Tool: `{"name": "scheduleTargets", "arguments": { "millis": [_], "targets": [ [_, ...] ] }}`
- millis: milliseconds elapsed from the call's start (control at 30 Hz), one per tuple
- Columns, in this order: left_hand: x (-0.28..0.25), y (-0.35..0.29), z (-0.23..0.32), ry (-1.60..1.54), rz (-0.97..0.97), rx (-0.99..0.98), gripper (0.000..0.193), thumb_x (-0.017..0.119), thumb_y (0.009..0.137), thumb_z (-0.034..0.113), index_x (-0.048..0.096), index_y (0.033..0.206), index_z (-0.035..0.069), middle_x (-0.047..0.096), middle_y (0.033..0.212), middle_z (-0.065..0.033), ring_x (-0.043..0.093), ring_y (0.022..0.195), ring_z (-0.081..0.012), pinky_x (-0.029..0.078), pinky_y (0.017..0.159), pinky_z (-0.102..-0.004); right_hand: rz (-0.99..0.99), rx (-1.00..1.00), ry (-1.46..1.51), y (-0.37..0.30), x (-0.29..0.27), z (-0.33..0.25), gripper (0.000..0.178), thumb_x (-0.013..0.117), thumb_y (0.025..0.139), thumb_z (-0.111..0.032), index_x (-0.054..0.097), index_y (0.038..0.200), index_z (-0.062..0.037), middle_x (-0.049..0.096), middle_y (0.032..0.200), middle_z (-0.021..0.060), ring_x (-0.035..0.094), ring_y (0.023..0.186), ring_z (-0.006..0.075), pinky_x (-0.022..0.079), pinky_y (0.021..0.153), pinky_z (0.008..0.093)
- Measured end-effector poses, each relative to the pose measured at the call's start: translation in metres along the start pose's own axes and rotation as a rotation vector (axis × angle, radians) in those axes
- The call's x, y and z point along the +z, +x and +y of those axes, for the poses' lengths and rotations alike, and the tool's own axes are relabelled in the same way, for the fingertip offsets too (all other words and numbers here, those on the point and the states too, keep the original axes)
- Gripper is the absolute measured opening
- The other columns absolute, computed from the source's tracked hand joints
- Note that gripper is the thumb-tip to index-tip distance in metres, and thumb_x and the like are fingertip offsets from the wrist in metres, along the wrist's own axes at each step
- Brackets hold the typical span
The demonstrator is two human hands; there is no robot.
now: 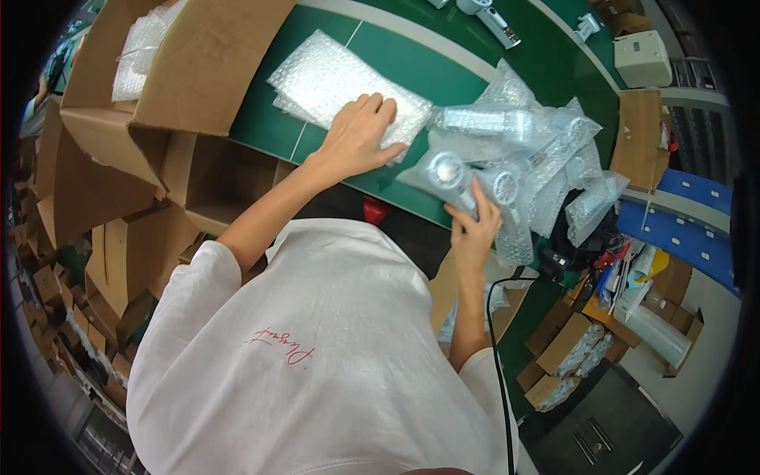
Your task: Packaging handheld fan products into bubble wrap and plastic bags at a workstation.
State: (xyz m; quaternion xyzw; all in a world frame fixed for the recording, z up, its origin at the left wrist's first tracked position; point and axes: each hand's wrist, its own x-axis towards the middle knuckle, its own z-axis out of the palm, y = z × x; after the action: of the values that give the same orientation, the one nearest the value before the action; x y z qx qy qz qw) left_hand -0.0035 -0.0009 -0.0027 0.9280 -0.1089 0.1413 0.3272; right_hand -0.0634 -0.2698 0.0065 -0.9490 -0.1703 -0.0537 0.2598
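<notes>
On green counter (pixel 380 55): left hand (pixel 360 134) flat, open, pressing bubble wrap (pixel 340 83), light, soft. Right hand (pixel 473 226) grips bagged part (pixel 455 176); slippery film, hold by rigid body.

Green table (pixel 380 59) with pale lines across its surface, running from the upper left to the right edge. Open cardboard boxes (pixel 158 95) stacked at the left, flaps up; more flattened cardboard (pixel 79 309) piled below them. Blue panels (pixel 689 229) at the right, beside a brown board (pixel 640 138). Small cartons (pixel 570 340) on the dark floor (pixel 602 427) at lower right. A beige box (pixel 643 57) at upper right. Lighting even, bright overhead.
</notes>
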Motion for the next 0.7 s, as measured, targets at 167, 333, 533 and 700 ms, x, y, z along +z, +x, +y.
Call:
{"name": "scheduleTargets", "arguments": {
  "millis": [167, 333, 533, 700],
  "targets": [
    [-0.006, -0.008, -0.005, 0.022, -0.083, -0.028, 0.023, 0.072, 0.080, 0.012, 0.054, 0.091, 0.004, 0.051, 0.090, -0.0104, 0.052, 0.078, -0.0267, 0.046, 0.072, -0.0355, 0.095, -0.013, -0.045, -0.014, 0.006, -0.008, 0.027, 0.072, 0.069, 0.005, 0.078, 0.088, -0.0131, 0.058, 0.131, 0.0093, 0.052, 0.114, 0.0281, 0.039, 0.101, 0.0351],
    [-0.004, -0.014, -0.003, -0.138, -0.055, -0.083, 0.022, 0.071, 0.081, 0.008, 0.054, 0.094, 0.003, 0.047, 0.092, -0.0094, 0.049, 0.078, -0.0253, 0.045, 0.073, -0.0338, 0.117, 0.020, 0.011, -0.015, 0.001, -0.010, 0.028, 0.072, 0.067, 0.005, 0.078, 0.088, -0.0136, 0.059, 0.127, 0.0075, 0.053, 0.112, 0.0274, 0.042, 0.097, 0.0345],
    [-0.003, -0.018, -0.013, -0.203, 0.071, -0.152, 0.018, 0.069, 0.080, 0.002, 0.055, 0.091, 0.001, 0.046, 0.093, -0.0115, 0.050, 0.078, -0.0257, 0.046, 0.072, -0.0348, 0.278, -0.073, 0.196, 0.021, -0.022, -0.014, 0.026, 0.068, 0.065, 0.011, 0.073, 0.083, -0.0082, 0.068, 0.099, 0.0050, 0.061, 0.084, 0.0215, 0.051, 0.080, 0.0319],
    [-0.006, -0.017, -0.016, -0.290, 0.014, -0.225, 0.014, 0.067, 0.082, 0.001, 0.056, 0.089, 0.000, 0.046, 0.093, -0.0120, 0.050, 0.077, -0.0248, 0.046, 0.071, -0.0339, 0.454, -0.170, 0.208, 0.184, -0.041, -0.009, 0.021, 0.066, 0.078, 0.002, 0.071, 0.096, -0.0054, 0.068, 0.098, 0.0086, 0.062, 0.089, 0.0210, 0.049, 0.081, 0.0324]
  ]
}}
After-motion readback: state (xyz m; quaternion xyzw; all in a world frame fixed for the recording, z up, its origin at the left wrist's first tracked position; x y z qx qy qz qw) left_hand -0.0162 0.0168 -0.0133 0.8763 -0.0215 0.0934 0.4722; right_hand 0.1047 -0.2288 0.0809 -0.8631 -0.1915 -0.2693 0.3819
